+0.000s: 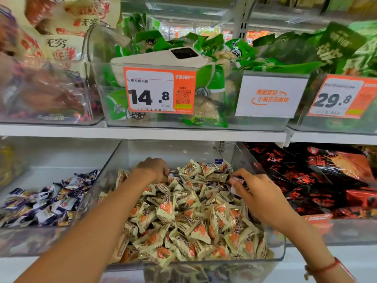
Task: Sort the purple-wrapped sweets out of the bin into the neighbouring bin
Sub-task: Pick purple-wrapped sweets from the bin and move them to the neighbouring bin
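- While both hands dig far in the middle bin [281, 237] of cream sweets [189, 217], the right hand [259, 193] pinches a purple sweet [237, 180].
- Left hand [153, 169]: fingers curled into the pile; its grip cannot be told.
- Purple sweets [47, 203] fill the left bin [40, 240].

Bright, even shop light falls from above, with soft shadows only. Pale glare streaks the clear bin [263, 160] walls. Edges bow outward (wide-angle lens), and the far left packets [47, 92] smear into blur; the centre stays sharp.

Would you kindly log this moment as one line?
left hand: digging in middle bin | right hand: pinching purple sweet | left bin: purple sweets
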Motion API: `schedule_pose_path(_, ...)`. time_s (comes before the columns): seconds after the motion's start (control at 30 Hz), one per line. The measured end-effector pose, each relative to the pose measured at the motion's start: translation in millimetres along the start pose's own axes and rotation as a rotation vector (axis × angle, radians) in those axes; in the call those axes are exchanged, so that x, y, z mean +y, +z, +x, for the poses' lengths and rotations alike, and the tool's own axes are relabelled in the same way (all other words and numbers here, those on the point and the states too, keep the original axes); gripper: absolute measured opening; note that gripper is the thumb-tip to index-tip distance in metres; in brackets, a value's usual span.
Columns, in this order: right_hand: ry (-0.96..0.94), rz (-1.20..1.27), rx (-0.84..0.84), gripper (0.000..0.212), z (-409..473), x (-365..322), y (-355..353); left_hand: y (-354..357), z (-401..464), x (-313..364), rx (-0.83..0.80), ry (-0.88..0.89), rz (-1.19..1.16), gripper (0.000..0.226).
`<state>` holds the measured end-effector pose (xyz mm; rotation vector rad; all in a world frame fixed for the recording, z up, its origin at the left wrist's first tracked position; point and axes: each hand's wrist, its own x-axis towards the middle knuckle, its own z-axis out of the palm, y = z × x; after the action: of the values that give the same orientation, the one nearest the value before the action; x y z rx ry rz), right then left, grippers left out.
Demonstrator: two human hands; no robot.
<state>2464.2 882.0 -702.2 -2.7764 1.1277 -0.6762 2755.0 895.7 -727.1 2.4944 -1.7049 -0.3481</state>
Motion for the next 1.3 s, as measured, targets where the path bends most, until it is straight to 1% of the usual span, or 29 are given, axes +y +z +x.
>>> schedule_pose_path(0.07, 0.021, -0.021, -0.005, 0.03, -1, -2, -1, 0, -9, -2, 0.109, 0.019, -0.009, 0.019)
schedule_pose_path(0.1, 0.028, -0.013, -0.005, 0.029, -1, -2, -1, -1, -17, -3, 0.174, 0.03, -0.056, 0.019)
schedule_pose_path(0.17, 0.059, 0.133, 0.015, 0.024, -2, -4, -2, -6, -34, 0, 0.335, 0.082, -0.229, 0.02)
schedule_pose_path(0.2, 0.083, 0.234, 0.026, 0.02, -2, -5, -4, -10, -45, 6, 0.388, 0.13, -0.342, 0.021)
schedule_pose_path(0.23, 0.101, 0.304, 0.028, 0.017, -2, -6, -6, -14, -56, 14, 0.396, 0.189, -0.464, 0.021)
schedule_pose_path(0.27, 0.105, 0.341, 0.025, 0.014, -2, -7, -7, -18, -68, 25, 0.355, 0.25, -0.585, 0.021)
schedule_pose_path(0.33, 0.081, 0.366, 0.023, 0.01, -2, -7, -7, -24, -89, 48, 0.17, 0.338, -0.739, 0.03)
schedule_pose_path(0.4, 0.041, 0.403, 0.034, 0.014, -2, -5, -5, -24, -98, 68, 0.031, 0.397, -0.766, 0.035)
schedule_pose_path(0.5, 0.035, 0.521, 0.076, 0.022, -4, -6, -8, -20, -102, 95, -0.09, 0.435, -0.807, 0.032)
schedule_pose_path(0.57, 0.047, 0.589, 0.093, 0.03, -5, -7, -10, -16, -100, 109, -0.129, 0.442, -0.835, 0.029)
schedule_pose_path(0.63, 0.051, 0.589, 0.092, 0.044, -3, -6, -9, -10, -98, 117, -0.112, 0.43, -0.857, 0.027)
schedule_pose_path(0.67, 0.052, 0.584, 0.095, 0.046, -2, -5, -9, -7, -99, 119, -0.101, 0.408, -0.892, 0.028)
schedule_pose_path(0.73, 0.054, 0.595, 0.109, 0.043, -2, -4, -8, -3, -101, 116, -0.108, 0.356, -0.98, 0.031)
schedule_pose_path(0.8, 0.064, 0.6, 0.15, 0.037, -2, -2, -6, -7, -100, 105, -0.128, 0.326, -0.997, 0.035)
schedule_pose_path(0.83, 0.078, 0.603, 0.169, 0.034, -1, -1, -6, -10, -96, 95, -0.12, 0.312, -0.97, 0.037)
schedule_pose_path(0.87, 0.093, 0.61, 0.178, 0.033, -1, 0, -5, -14, -90, 83, -0.076, 0.292, -0.928, 0.036)
schedule_pose_path(0.9, 0.098, 0.613, 0.177, 0.033, -1, 1, -4, -18, -83, 70, 0.003, 0.272, -0.865, 0.031)
schedule_pose_path(0.93, 0.096, 0.603, 0.167, 0.033, 0, 1, -4, -21, -75, 57, 0.09, 0.253, -0.769, 0.028)
schedule_pose_path(0.97, 0.092, 0.583, 0.152, 0.033, 0, 1, -4, -22, -66, 46, 0.154, 0.238, -0.633, 0.03)
schedule_pose_path(1.0, 0.091, 0.563, 0.143, 0.034, 0, 1, -4, -22, -59, 38, 0.17, 0.227, -0.478, 0.034)
schedule_pose_path(1.03, 0.094, 0.547, 0.136, 0.034, 0, 1, -3, -21, -52, 32, 0.132, 0.228, -0.348, 0.039)
schedule_pose_path(1.13, 0.095, 0.496, 0.111, 0.034, 0, 3, -2, -15, -39, 28, -0.109, 0.255, -0.095, 0.057)
schedule_pose_path(1.17, 0.096, 0.481, 0.105, 0.034, -1, 3, -1, -12, -36, 28, -0.129, 0.268, 0.014, 0.06)
schedule_pose_path(1.23, 0.1, 0.452, 0.091, 0.033, -1, 3, -1, -5, -33, 30, -0.044, 0.329, 0.187, 0.06)
schedule_pose_path(1.27, 0.103, 0.437, 0.081, 0.031, -1, 4, -1, -4, -34, 32, 0.015, 0.366, 0.208, 0.052)
schedule_pose_path(1.3, 0.106, 0.422, 0.07, 0.03, -1, 4, 0, -4, -35, 33, 0.07, 0.393, 0.193, 0.04)
